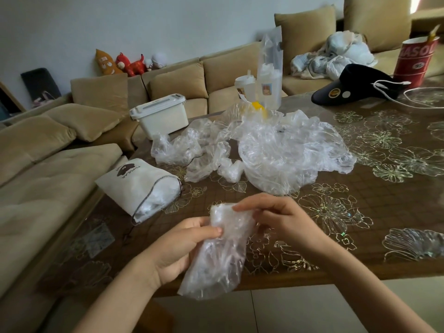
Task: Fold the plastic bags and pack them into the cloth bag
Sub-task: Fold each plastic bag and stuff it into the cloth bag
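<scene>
Above table (pixel 360 236) edge, left hand (pixel 177 246) curled round folded plastic bag (pixel 221 258), right hand (pixel 283 219) fingers (pixel 247 205) pinching its top

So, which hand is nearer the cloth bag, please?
Left. The left hand is just right of the cloth bag; the right hand is farther right, beyond the plastic bag.
</scene>
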